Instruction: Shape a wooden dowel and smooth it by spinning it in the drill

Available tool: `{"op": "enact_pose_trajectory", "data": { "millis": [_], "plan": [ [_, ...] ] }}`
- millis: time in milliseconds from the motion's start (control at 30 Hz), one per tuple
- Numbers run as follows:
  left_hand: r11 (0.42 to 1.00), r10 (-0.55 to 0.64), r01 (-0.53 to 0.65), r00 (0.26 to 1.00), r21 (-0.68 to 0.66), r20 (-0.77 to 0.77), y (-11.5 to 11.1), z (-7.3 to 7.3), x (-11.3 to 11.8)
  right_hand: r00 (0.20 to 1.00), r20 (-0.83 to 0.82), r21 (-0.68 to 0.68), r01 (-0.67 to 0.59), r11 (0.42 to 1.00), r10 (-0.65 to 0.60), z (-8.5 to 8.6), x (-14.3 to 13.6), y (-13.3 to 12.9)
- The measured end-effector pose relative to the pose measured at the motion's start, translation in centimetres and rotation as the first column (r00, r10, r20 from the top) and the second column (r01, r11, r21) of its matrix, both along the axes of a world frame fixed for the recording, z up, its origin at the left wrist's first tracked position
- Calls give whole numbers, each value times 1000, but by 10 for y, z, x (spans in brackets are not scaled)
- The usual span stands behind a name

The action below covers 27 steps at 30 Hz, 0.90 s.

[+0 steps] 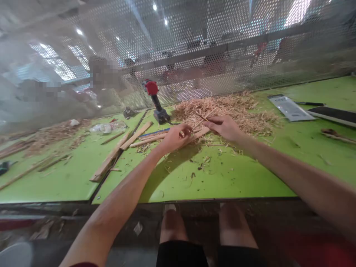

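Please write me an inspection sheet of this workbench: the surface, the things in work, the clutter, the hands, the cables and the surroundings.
Surface: green table, strewn with shavings.
Job's things: thin wooden stick held between both hands; wooden slat under them.
Clutter: pile of wood shavings, loose wooden slats, red power drill upright, flat packet.
Hands: left hand and right hand, each with a closed grip on the stick.
Cables: nothing seen.
Surroundings: perforated metal screen behind the table; blurred people beyond it.
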<state>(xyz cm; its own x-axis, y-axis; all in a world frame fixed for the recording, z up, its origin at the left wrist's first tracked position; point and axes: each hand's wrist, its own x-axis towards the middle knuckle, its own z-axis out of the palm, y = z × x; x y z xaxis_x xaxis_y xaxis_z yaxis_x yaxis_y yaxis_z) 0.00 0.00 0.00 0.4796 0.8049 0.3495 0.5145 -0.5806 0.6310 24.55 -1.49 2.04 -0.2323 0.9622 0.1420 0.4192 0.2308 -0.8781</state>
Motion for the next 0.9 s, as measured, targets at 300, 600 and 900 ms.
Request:
{"op": "enact_pose_trajectory", "data": {
  "millis": [300,600,900],
  "plan": [
    [973,-29,72,981,-219,194,0,0,11,990,141,161,-47,986,24,-14,2,9],
    [825,53,283,822,-489,567,2,-3,10,961,274,338,-52,940,-46,-23,4,18],
    [717,-2,444,772,-537,636,-9,7,12,918,395,510,-184,841,-39,-30,4,19]
  ]
}}
